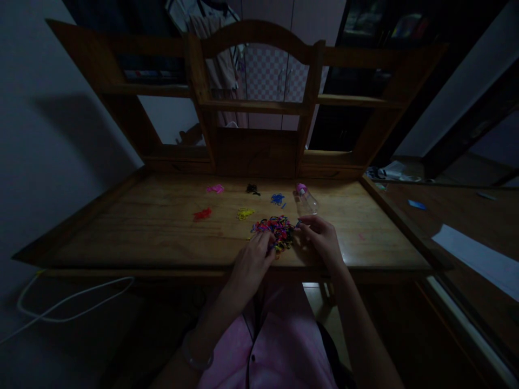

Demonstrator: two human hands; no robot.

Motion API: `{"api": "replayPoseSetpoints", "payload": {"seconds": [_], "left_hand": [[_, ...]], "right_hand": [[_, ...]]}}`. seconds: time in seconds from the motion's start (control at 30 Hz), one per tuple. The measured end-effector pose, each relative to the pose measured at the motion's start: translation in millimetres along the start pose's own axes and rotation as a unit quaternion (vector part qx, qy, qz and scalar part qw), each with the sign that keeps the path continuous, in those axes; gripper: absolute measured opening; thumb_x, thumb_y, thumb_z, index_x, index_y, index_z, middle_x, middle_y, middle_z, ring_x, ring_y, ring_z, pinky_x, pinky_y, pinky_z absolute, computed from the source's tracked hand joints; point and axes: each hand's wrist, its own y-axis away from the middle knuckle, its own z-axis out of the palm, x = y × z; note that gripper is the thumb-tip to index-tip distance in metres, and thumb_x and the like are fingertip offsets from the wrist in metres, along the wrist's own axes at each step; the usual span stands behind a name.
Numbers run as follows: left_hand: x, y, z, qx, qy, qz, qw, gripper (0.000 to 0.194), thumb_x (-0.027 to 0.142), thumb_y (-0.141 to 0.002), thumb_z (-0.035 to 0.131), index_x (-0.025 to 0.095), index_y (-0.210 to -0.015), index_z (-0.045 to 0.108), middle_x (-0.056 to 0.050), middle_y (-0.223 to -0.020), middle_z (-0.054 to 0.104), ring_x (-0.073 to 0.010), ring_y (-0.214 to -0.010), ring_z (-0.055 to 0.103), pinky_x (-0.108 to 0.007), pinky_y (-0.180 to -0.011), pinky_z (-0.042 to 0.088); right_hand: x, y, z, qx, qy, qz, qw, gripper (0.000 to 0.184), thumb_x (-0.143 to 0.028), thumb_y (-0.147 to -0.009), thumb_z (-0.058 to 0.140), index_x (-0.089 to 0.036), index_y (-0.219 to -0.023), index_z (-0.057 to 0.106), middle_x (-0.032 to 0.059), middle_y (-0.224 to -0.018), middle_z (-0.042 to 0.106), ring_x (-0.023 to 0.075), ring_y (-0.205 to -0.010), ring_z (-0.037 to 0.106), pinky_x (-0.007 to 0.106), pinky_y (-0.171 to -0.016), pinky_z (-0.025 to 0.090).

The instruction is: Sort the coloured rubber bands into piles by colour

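Mixed heap of small coloured bands (279,229) lies on the table (162,237) near its front edge, with both hands at it. The left hand (252,259) reaches in at the near left side, its grip curled low over the bands; I cannot tell whether it pinches one. The right hand (322,237) is at the right edge, thumb and fingertip drawn close together; the dim light hides whether a band is between them. The bands look tangled, so a light fingertip pinch on one exposed loop, with the other hand steadying the heap, should work better than a deep grab. A slow, low pull would let hooked neighbours drop off, where a sharp tug might flick them into the yellow bands (244,214) or blue bands (278,199) just beyond. The clear bottle (308,202) lies beside the right hand, so small wrist movements seem wise there. In this gloom, darker colours deserve a second look.
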Motion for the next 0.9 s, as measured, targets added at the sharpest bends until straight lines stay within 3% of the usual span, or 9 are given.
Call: {"api": "replayPoseSetpoints", "payload": {"seconds": [0.23,0.4,0.57,0.73,0.9], "left_hand": [[-9,-10,-15.6,0.009,0.045,-0.020,0.999,0.016,0.013,-0.081,0.058,0.022,-0.095,0.057,-0.002,-0.092,0.063,-0.0173,-0.082,0.061,-0.030,-0.074,0.049],[-21,-20,-20.6,-0.003,0.056,0.007,0.998,0.026,0.011,-0.083,0.055,0.024,-0.106,0.058,-0.003,-0.105,0.065,-0.0197,-0.099,0.062,-0.033,-0.086,0.050],[-17,-29,-31.9,0.003,0.042,0.035,0.999,0.035,0.007,-0.084,0.048,0.023,-0.113,0.057,-0.005,-0.115,0.063,-0.0194,-0.100,0.061,-0.034,-0.089,0.050],[-14,-39,-39.5,0.016,0.035,0.040,0.998,0.035,0.006,-0.082,0.050,0.020,-0.112,0.060,-0.006,-0.106,0.064,-0.0179,-0.087,0.063,-0.032,-0.080,0.052],[-15,-47,-41.7,0.034,0.035,0.052,0.997,0.032,0.007,-0.081,0.053,0.020,-0.108,0.063,-0.005,-0.099,0.066,-0.0183,-0.089,0.064,-0.033,-0.083,0.051]], "right_hand": [[-2,1,0,0.006,0.001,0.000,1.000,0.030,-0.039,-0.080,0.062,-0.017,-0.099,0.067,0.0081,-0.087,0.072,0.0178,-0.066,0.067,0.024,-0.052,0.048],[-5,2,-1,0.005,0.020,-0.007,1.000,0.026,-0.033,-0.078,0.062,-0.017,-0.098,0.069,0.0041,-0.080,0.070,0.0129,-0.057,0.061,0.021,-0.049,0.044],[-8,3,-1,-0.004,0.037,-0.002,0.999,0.024,-0.030,-0.078,0.060,-0.016,-0.094,0.071,0.0004,-0.063,0.065,0.0116,-0.051,0.056,0.020,-0.047,0.040],[-6,3,0,-0.012,0.027,0.003,1.000,0.021,-0.029,-0.078,0.059,-0.017,-0.092,0.070,-0.0011,-0.059,0.062,0.0115,-0.048,0.056,0.020,-0.046,0.039],[-5,2,0,-0.018,0.019,0.007,1.000,0.022,-0.032,-0.079,0.060,-0.016,-0.093,0.069,-0.0005,-0.059,0.062,0.0124,-0.049,0.057,0.020,-0.046,0.040]]}}
